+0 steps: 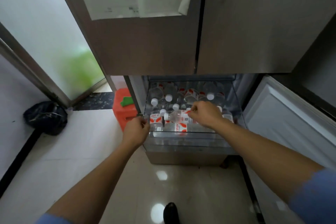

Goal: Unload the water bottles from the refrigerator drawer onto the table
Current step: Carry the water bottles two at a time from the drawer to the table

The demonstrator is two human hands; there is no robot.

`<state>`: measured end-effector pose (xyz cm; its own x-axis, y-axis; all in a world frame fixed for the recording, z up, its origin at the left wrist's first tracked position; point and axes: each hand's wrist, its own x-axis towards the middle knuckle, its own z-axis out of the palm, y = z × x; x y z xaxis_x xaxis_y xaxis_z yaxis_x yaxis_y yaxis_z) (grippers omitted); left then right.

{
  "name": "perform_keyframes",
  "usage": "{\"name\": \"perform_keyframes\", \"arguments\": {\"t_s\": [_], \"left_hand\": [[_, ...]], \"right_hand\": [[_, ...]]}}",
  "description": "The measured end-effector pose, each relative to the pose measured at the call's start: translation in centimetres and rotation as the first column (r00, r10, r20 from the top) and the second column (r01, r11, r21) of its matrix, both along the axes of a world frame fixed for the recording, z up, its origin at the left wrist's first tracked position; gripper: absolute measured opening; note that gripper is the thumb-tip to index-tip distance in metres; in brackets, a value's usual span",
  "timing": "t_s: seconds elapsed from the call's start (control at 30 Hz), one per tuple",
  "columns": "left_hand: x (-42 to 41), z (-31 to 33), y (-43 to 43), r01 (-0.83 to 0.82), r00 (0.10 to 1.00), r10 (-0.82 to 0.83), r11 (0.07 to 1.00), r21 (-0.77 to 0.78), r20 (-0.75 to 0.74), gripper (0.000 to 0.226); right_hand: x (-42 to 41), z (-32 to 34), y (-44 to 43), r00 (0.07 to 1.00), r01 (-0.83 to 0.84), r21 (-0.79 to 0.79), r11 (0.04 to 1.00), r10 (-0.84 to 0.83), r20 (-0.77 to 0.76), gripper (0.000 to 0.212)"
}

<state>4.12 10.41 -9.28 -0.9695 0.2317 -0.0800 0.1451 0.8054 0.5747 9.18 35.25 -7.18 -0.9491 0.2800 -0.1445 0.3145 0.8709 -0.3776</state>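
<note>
Water bottle — gripped by right hand fingers; left hand seemingly pinches drawer corner.

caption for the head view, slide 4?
Right hand grips a water bottle lying in the open refrigerator drawer; left hand at its corner.

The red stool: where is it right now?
In the head view, the red stool stands on the floor left of the open drawer, just beyond the left hand.

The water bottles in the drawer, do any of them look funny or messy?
Yes. Most water bottles stand upright with white caps up, but one bottle lies sideways on top of the front ones, cap pointing left. The right hand is on it. Nothing looks spilled.
</note>
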Motion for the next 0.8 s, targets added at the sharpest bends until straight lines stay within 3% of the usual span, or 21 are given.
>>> {"name": "perform_keyframes", "arguments": {"t_s": [0.13, 0.27, 0.33, 0.43, 0.5, 0.57, 0.67, 0.73, 0.8], "left_hand": [[-2.1, -1.4, 0.2, 0.2, 0.976, -0.212, 0.967, -0.159, -0.059, 0.018], [-3.9, -3.8, 0.1, 0.373, 0.928, -0.356, 0.887, -0.271, 0.109, 0.027], [-4.9, -4.3, 0.2, 0.405, 0.914, -0.387, 0.865, -0.298, 0.12, 0.031], [-6.1, -3.9, 1.1, 0.476, 0.855, -0.514, 0.721, -0.504, 0.072, 0.035], [-6.7, -3.6, 2.1, 0.529, 0.808, -0.58, 0.637, -0.561, 0.102, 0.041], [-7.3, -3.6, 3.1, 0.628, 0.762, -0.603, 0.603, -0.491, 0.234, 0.045], [-8.2, -3.7, 4.7, 0.756, 0.633, -0.585, 0.609, -0.24, 0.507, 0.046], [-8.8, -3.9, 5.5, 0.786, 0.556, -0.575, 0.599, -0.154, 0.6, 0.042], [-9.2, -4.2, 5.7, 0.732, 0.534, -0.531, 0.679, -0.046, 0.658, 0.034]], "right_hand": [[-5.2, -1.9, -2.8, 0.973, -0.22, 0.2, 0.955, 0.201, 0.11, 0.035], [-8.7, -5.7, -4.2, 0.938, -0.284, 0.172, 0.943, 0.236, 0.253, 0.029], [-9.8, -6.6, -4.3, 0.911, -0.336, 0.181, 0.924, 0.27, 0.312, 0.031], [-10.6, -6.7, -3.9, 0.88, -0.409, 0.201, 0.89, 0.327, 0.343, 0.034], [-10.7, -6.2, -3.3, 0.897, -0.399, 0.215, 0.891, 0.33, 0.296, 0.035], [-10.5, -5.2, -2.3, 0.927, -0.349, 0.226, 0.909, 0.3, 0.226, 0.035], [-9.7, -2.7, -0.2, 0.974, -0.226, 0.222, 0.949, 0.214, 0.076, 0.038], [-8.6, -1.5, 1.4, 0.987, -0.157, 0.215, 0.964, 0.163, -0.012, 0.039], [-7.2, -0.9, 2.8, 0.992, -0.097, 0.2, 0.975, 0.111, -0.061, 0.039]]}}
